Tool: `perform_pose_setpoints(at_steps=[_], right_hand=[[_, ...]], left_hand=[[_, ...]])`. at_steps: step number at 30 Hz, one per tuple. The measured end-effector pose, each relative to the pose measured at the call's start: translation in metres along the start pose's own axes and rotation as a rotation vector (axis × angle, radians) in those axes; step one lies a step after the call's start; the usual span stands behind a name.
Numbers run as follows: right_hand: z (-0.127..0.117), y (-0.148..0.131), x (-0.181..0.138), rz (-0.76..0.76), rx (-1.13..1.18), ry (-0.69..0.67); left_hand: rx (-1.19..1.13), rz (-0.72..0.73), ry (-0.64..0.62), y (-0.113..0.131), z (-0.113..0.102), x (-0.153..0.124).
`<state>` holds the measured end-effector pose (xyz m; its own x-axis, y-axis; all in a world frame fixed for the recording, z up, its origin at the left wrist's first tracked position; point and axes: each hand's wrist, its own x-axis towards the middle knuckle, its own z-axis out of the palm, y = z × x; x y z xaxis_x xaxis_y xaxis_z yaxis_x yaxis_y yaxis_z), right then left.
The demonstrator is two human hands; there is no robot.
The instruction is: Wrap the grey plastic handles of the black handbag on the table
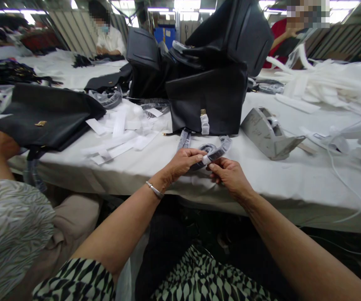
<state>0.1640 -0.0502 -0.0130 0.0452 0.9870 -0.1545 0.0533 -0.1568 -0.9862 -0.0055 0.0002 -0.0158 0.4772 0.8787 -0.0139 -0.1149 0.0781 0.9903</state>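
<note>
Plastic-wrapped strap (213, 152) pinched between left hand (183, 163), right hand (229, 175)

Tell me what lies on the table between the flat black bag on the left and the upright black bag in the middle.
In the head view, loose white strips lie scattered between the flat bag and the upright bag.

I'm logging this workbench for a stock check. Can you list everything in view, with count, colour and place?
wrapped bag handle: one, black under clear film, at table edge between both hands
black handbags: several, stacked mid-table; one flat at left
white paper strips: many, loose, left of centre
tape dispenser: one, grey, right of the bags
white foam pile: far right
table: white cover
co-workers: two at the back, one seated at left
left hand: pinches handle, silver bangle on wrist
right hand: pinches handle
</note>
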Motion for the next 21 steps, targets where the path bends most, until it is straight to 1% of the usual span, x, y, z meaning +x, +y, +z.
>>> perform_pose_setpoints(at_steps=[6, 9, 11, 15, 18, 21], right_hand=[[-0.002, 0.011, 0.004, -0.026, 0.027, -0.03], [-0.002, 0.013, 0.006, -0.056, 0.016, -0.025], [-0.001, 0.011, 0.007, -0.07, -0.02, 0.0], [-0.002, -0.002, 0.013, -0.11, -0.181, 0.057], [-0.003, -0.01, 0.019, -0.139, -0.24, 0.028], [-0.002, -0.012, 0.023, -0.12, -0.233, -0.02]], left_hand=[[0.029, 0.023, -0.052, -0.002, -0.001, 0.0], [0.061, 0.04, -0.079, -0.002, -0.003, 0.001], [0.091, 0.047, -0.079, -0.001, -0.004, 0.001], [0.088, 0.042, -0.071, 0.0, -0.007, 0.001], [0.036, 0.052, -0.059, -0.002, -0.007, 0.0], [-0.001, 0.085, -0.006, -0.006, -0.006, -0.001]])
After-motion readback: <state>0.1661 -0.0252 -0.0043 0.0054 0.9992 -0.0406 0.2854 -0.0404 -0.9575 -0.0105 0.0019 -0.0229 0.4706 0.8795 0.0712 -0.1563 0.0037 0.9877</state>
